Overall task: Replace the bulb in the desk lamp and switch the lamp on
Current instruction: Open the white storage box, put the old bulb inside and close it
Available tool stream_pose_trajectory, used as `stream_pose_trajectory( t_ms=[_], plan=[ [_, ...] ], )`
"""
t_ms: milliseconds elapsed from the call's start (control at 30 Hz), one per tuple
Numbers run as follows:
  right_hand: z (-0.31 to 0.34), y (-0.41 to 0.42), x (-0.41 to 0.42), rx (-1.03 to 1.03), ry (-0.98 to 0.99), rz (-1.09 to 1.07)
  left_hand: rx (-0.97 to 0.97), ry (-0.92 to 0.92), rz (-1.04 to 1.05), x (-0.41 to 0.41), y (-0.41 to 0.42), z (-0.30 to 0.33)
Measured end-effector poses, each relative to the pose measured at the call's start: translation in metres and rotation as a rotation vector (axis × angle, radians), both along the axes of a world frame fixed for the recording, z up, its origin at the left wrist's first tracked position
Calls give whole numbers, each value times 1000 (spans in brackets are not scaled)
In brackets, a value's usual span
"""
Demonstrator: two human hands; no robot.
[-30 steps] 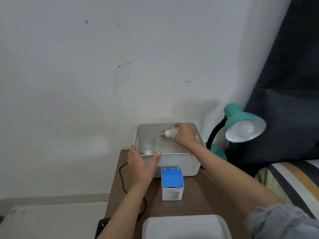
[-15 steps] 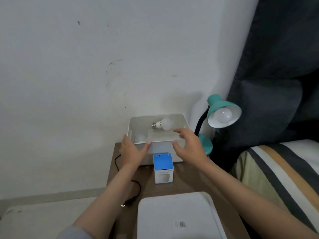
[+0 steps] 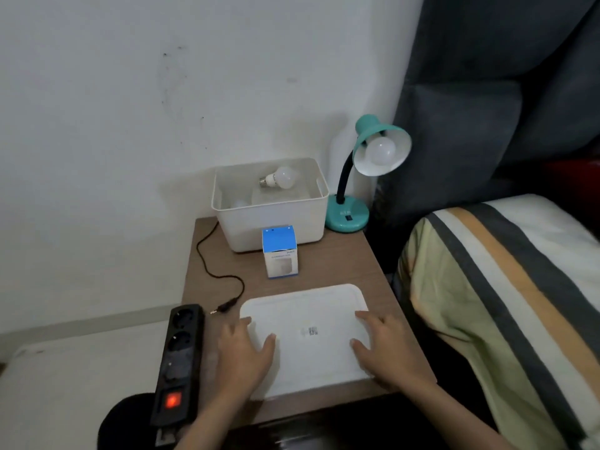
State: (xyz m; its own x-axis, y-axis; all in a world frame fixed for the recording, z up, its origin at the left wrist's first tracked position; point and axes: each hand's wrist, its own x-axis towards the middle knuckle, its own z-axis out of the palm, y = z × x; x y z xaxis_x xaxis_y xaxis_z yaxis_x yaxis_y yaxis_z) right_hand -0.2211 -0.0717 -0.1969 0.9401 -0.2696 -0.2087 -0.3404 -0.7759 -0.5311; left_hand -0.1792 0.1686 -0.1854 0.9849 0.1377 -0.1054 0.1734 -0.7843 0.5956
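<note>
Both hands have come back from the bin since the earlier frames: the right hand (image 3: 386, 352), which had a bulb in it over the bin, is now empty, and the left hand (image 3: 245, 349) has left the bin's front rim. Each hand now lies on one short end of the white lid (image 3: 308, 332), fingers spread and curled loosely over the edge, thumbs on top. Looks like a light grip on the lid, though I can't tell if it's lifted at all.

Loose bulb (image 3: 281, 178) lies on its side inside the white bin (image 3: 272, 222), screw base pointing away from the lamp. A second bulb sits low in the bin corner farthest from the lamp, mostly hidden. Desk lamp (image 3: 367, 164) stands just beside the bin, a bulb (image 3: 380, 151) seated in its shade, unlit. Blue bulb box (image 3: 280, 251) stands touching the bin's front wall.

Lamp plug (image 3: 224, 308) lies loose on the desk (image 3: 341, 264), near the power strip (image 3: 180, 358) but not in a socket; strip's switch glows red.

Step in hand, my guess: closing up the bin, bulb swap apparently done. Next: lid onto the bin, then the plug into the strip and the switch on the lamp base pressed.
</note>
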Motion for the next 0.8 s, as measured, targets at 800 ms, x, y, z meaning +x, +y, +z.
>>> stream_pose_trajectory(
  t_ms=[800],
  plan=[
    [98, 8, 74, 111, -450, 3, -281, -452, 112, 63, -1, 89]
  ],
)
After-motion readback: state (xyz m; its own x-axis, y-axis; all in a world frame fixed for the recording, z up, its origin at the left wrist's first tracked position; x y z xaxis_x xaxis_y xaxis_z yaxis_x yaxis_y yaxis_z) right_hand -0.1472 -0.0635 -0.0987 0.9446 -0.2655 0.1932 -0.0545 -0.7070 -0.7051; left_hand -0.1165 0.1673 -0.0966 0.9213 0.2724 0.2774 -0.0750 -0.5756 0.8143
